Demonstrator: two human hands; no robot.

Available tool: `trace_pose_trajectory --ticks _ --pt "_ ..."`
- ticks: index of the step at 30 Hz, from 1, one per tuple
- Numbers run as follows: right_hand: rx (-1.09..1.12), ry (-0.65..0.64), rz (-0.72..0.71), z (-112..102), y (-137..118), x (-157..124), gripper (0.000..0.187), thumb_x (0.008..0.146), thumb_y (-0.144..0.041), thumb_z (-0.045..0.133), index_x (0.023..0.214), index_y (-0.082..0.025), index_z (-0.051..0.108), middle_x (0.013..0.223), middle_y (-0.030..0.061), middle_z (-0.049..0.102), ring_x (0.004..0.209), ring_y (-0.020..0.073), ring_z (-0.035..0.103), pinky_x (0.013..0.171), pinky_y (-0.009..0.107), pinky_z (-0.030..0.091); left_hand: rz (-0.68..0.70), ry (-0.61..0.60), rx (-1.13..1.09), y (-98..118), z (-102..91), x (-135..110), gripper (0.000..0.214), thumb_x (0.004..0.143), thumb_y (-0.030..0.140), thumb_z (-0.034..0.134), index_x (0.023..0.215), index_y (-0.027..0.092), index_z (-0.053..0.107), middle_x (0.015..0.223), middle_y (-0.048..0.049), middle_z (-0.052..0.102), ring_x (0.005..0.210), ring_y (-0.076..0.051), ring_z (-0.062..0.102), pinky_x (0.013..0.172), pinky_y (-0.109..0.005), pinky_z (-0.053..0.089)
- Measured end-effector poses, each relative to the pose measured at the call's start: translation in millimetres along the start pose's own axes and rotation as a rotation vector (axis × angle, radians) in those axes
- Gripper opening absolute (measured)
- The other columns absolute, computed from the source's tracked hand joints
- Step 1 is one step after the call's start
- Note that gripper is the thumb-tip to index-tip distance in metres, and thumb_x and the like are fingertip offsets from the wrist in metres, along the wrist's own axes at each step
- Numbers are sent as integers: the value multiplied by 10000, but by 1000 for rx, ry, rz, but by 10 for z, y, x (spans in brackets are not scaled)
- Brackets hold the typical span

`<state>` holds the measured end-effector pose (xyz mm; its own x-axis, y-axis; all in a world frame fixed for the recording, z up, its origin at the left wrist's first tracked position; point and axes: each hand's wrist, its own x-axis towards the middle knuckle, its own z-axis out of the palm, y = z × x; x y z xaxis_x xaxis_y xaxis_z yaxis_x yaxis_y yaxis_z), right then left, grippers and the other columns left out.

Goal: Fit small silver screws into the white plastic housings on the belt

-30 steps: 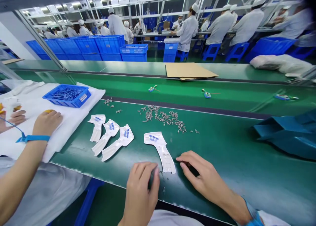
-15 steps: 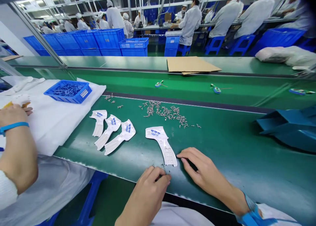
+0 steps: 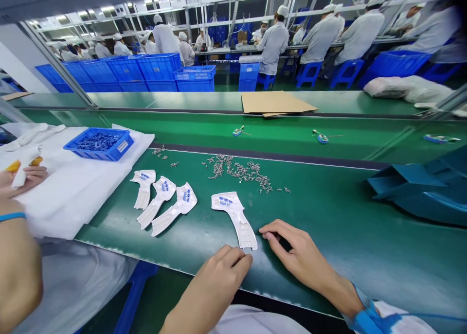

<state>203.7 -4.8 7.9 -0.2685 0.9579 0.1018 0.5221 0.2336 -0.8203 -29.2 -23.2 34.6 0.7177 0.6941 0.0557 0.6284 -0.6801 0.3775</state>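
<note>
A white plastic handle-shaped shell (image 3: 239, 219) with blue pieces in its wide end lies between my hands on the green worktable. My left hand (image 3: 221, 278) is curled at the table's front edge, just below the shell's narrow end, thumb against the fingers; whatever they may hold is hidden. To the right of the shell rests my right hand (image 3: 301, 254), fingers extended and slightly bent, thumb near the index finger, with nothing visible in it. Three similar white shells (image 3: 162, 202) lie in a row to the left. Behind them is a scatter of small metal screws (image 3: 241, 171).
A blue bin (image 3: 100, 143) of small blue parts stands on white sheeting at left, where a co-worker's hand (image 3: 34, 176) holds a white part. Small circuit boards (image 3: 321, 137) lie on the green belt. Cardboard (image 3: 277, 103) sits beyond; a teal folded object (image 3: 419, 188) is at right.
The view has shifted slightly. The circuit boards have moved right along the belt. The co-worker's hand at left now shows a white part. My hands have barely moved.
</note>
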Motion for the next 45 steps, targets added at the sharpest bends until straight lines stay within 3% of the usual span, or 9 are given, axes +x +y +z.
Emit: trace_pose_trajectory --ticks 4,7,9,13,21,26,36,41,45 --pt "414 -138 238 41 -109 39 251 952 -406 562 991 -201 701 831 36 686 760 173 616 721 293 472 92 305 -156 28 -6 71 548 842 -120 391 1271 187 542 1088 -67 651 955 -185 604 843 -309 556" --pt "789 -247 316 113 -238 95 318 902 -469 637 896 -160 712 690 -2 611 643 124 526 643 249 430 145 562 -249 93 56 165 459 909 -65 444 1292 168 543 1061 -77 651 970 -176 553 861 -285 523" --pt "982 -261 350 146 -310 131 306 854 -449 710 799 -148 703 646 -25 557 611 100 467 619 227 400 153 653 -252 130 112 211 418 917 -50 465 1266 157 564 1047 -78 661 970 -184 528 861 -295 511" --pt "1186 -316 440 131 -337 168 277 745 -373 836 728 -139 689 647 -33 544 593 78 446 600 202 392 163 735 -226 159 188 224 360 911 -36 500 1197 160 596 1044 -72 678 984 -195 529 868 -313 501" --pt "1224 -422 509 122 -236 157 264 763 -338 839 908 -134 758 716 -7 621 608 66 524 641 192 447 118 826 -236 159 262 210 354 857 -78 533 1118 144 618 974 -65 635 953 -179 518 848 -299 501" --pt "1270 -438 503 148 -253 168 258 751 -351 848 800 -133 719 656 -24 581 579 67 511 611 193 433 85 929 -289 204 283 260 343 844 -79 535 1081 155 618 943 -54 625 927 -171 535 839 -296 511" --pt "836 -288 327 14 -314 253 378 832 -528 720 812 -161 631 695 -28 562 632 104 468 640 239 383 -49 907 -245 202 313 283 365 886 -24 537 1179 188 584 953 -56 631 908 -173 573 815 -306 518" --pt "195 -319 149 -198 -369 425 295 969 -471 541 897 -203 640 828 4 624 735 150 512 677 271 386 -309 673 -206 66 357 238 410 953 185 540 1354 218 462 1238 -120 603 1165 -254 561 951 -425 508" --pt "-109 -428 -13 -242 -411 605 259 1005 -388 478 877 -216 623 837 12 622 758 167 531 678 280 374 -367 521 -111 15 387 227 528 956 302 563 1441 207 379 1442 -142 500 1362 -315 425 1058 -508 436"
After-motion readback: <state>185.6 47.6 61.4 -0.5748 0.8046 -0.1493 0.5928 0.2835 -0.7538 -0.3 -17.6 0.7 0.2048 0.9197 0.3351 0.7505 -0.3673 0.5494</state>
